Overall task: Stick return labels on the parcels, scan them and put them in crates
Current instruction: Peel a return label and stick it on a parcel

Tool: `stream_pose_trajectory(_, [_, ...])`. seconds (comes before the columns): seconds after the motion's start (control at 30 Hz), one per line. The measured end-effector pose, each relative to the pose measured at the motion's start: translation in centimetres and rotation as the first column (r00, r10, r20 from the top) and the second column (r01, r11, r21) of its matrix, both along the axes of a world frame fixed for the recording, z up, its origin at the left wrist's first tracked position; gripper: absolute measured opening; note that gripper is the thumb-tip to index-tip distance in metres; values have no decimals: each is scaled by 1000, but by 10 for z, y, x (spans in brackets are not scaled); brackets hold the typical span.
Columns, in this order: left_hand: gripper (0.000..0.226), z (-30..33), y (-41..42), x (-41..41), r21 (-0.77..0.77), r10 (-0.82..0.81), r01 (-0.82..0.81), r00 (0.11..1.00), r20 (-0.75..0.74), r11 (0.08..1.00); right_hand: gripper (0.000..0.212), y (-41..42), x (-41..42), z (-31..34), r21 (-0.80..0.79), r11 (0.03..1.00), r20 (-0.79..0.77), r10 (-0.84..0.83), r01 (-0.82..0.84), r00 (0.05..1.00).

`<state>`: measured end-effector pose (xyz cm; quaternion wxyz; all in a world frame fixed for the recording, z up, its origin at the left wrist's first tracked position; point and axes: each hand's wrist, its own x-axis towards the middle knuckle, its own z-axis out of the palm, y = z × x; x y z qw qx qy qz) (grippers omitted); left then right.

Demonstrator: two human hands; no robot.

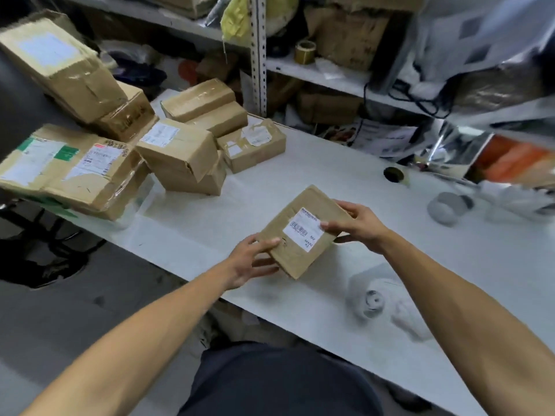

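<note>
Your left hand (249, 259) has its grip on the near-left corner of a small brown parcel (300, 232): the thumb lies on the top face and the fingers curl under the edge. Your right hand (357, 225) holds the far-right side of the same parcel, fingers curled round the edge, with the fingertips (326, 226) pressing on the right end of a white label (304, 228). The label lies flat on the parcel's top face, with a barcode near its left end and printed letters below it. You hold the parcel tilted, just above the white surface (330, 181), in the near middle of the scene.

To the near right of the parcel, a white device with a round opening (374, 301) lies on the surface, blurred. Farther right sits a grey rounded object (447, 207), and beyond it a small roll of tape (394, 174).

At the far left of the surface, a pile of brown cardboard parcels (177, 145) stands well apart from the 1 you hold; several carry white labels, and 1 large flattened box (69, 166) has green patches. Behind the surface, a metal shelf (318, 73) holds more boxes, a gold roll of tape (304, 52) and loose bags. At the far right, a silver and orange bag (510, 157) rests by the shelf.
</note>
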<state>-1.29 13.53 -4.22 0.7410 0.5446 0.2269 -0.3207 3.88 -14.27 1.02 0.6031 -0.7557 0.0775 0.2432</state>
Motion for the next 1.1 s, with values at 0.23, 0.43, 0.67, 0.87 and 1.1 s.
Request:
stream_pose_trajectory(0.23, [38,7,-102,5,-98,-99,95,994,-35,991,46,-105,-43,1,-210,851,226,-436,481,871])
stream_pose_trajectory(0.43, [28,4,-159,4,-97,-41,35,997,-60,995,72,-202,-136,-30,-724,486,156,-577,490,802])
stream_pose_trajectory(0.67, [32,-9,-174,15,-47,-45,43,998,-38,998,27,-199,-177,-57,-534,731,-170,-585,425,793])
stream_pose_trajectory(0.87, [45,-6,-173,28,-13,-8,8,1000,24,1000,33,-189,-140,-34,-402,741,-231,-651,538,724])
stream_pose_trajectory(1.1, [81,7,-167,41,-15,111,-110,990,86,994,25,-152,-75,79,-15,880,-172,-470,475,866])
